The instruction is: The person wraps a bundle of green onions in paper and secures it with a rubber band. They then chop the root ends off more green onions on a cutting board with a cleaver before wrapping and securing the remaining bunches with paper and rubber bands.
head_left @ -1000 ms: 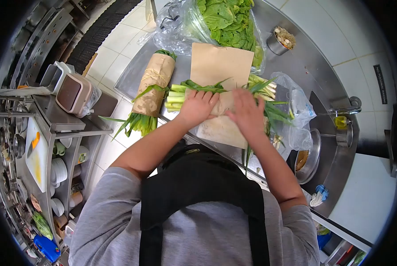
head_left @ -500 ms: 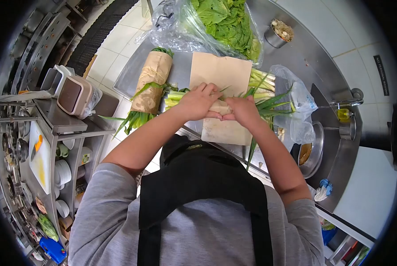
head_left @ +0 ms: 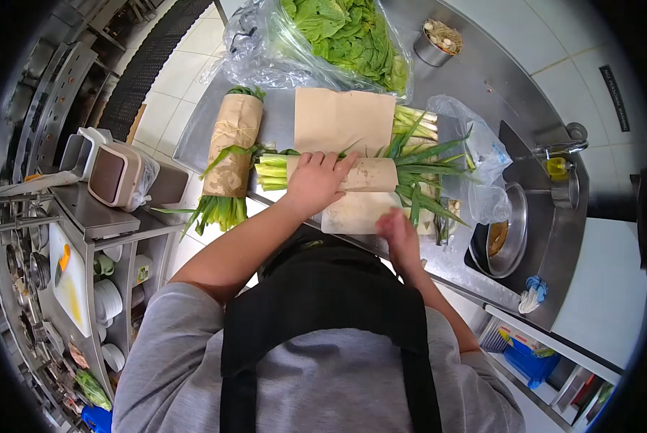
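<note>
A bundle of spring onions (head_left: 273, 172) lies across the counter, its middle rolled in brown paper (head_left: 372, 174). My left hand (head_left: 315, 182) rests over the roll, its fingers curved across the top and gripping it. White stalk ends stick out on the left and green leaves (head_left: 432, 169) fan out on the right. My right hand (head_left: 399, 234) is off the roll, near the counter's front edge; motion blur hides how its fingers are set. Beyond the roll, a flat part of the paper sheet extends. Left of it lies another paper-wrapped bundle (head_left: 231, 148), tied with string.
Leafy lettuce (head_left: 345, 43) in a clear plastic bag lies at the back. More loose spring onions (head_left: 416, 123) sit behind the leaves. A metal container (head_left: 433, 50), a plastic bag (head_left: 482, 151), a sink with a steel bowl (head_left: 515, 238) and a faucet (head_left: 565, 146) are to the right.
My right hand has let go of the roll and moved down towards me. My left hand stays on the roll, its fingers now over the top. The view has shifted slightly.
</note>
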`<state>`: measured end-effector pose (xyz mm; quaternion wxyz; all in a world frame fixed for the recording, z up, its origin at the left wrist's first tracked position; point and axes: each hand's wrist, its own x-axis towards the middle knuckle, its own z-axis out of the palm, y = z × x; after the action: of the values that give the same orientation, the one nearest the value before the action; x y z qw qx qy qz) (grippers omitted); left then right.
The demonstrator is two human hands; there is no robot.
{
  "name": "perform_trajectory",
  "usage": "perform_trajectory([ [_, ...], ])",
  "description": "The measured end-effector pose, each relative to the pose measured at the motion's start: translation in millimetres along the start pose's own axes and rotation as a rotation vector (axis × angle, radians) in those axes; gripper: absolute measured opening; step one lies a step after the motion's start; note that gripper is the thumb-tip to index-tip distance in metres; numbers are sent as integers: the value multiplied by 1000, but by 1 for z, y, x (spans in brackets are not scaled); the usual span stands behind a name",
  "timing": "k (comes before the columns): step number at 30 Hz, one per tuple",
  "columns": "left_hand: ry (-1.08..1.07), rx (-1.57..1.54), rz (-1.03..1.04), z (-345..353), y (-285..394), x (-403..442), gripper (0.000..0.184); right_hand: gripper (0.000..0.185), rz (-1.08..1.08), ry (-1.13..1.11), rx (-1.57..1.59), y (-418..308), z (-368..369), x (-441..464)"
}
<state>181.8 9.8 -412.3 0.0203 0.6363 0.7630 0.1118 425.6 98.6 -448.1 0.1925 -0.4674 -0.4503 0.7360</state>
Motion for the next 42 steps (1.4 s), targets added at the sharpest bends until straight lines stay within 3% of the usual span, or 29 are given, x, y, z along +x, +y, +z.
perform_trajectory([
  [3,55,-13,8,2,2,-4,83,54,-85,141,101,-11,6,49],
  [6,128,33,56,12,6,-12,77,61,-58,83,153,-62,28,73],
  [9,212,33,84,17,6,-16,74,62,6,67,-71,-89,46,91],
  [12,253,-12,107,15,4,-15,72,58,-166,-17,-606,-98,70,95],
  [13,282,14,117,14,5,-16,56,58,-169,-20,-614,-100,78,95],
  [14,309,38,123,15,6,-17,41,56,-260,-47,-982,-103,87,92],
  [15,310,36,111,16,5,-18,41,54,-351,-76,-1350,-104,92,91],
  [17,304,56,132,20,6,-20,38,50,-401,-175,-1400,-93,96,98],
  [19,272,57,121,24,7,-21,35,41,-706,-128,-1753,-92,108,91],
  [20,241,64,113,25,7,-20,33,38,-619,-253,-1799,-100,114,88],
  [21,245,65,113,27,6,-20,33,38,-622,-252,-1801,-101,113,92],
  [23,343,77,142,29,7,-21,36,42,-521,-489,-1836,-106,113,98],
  [27,456,67,188,22,6,-22,36,41,-429,-635,-1849,-111,111,100],
  [30,325,127,117,14,4,-19,49,38,-502,-655,-1880,-108,107,101],
  [32,153,16,75,16,6,-17,69,37,-423,-720,-1777,-112,104,97],
  [33,154,18,70,17,6,-17,69,37,-427,-725,-1778,-116,99,93],
  [35,73,-14,34,18,7,-15,83,35,-745,-649,-1141,-127,79,88],
  [37,73,4,31,13,8,-15,83,34,-532,-278,-898,-140,54,109],
  [38,69,18,44,12,9,-15,82,34,-531,-279,-896,-132,34,119],
  [40,59,6,47,11,10,-16,82,24,-569,-242,-1550,-108,-2,138],
  [42,60,-7,43,12,9,-12,83,18,-510,-182,-1597,-111,2,132],
])
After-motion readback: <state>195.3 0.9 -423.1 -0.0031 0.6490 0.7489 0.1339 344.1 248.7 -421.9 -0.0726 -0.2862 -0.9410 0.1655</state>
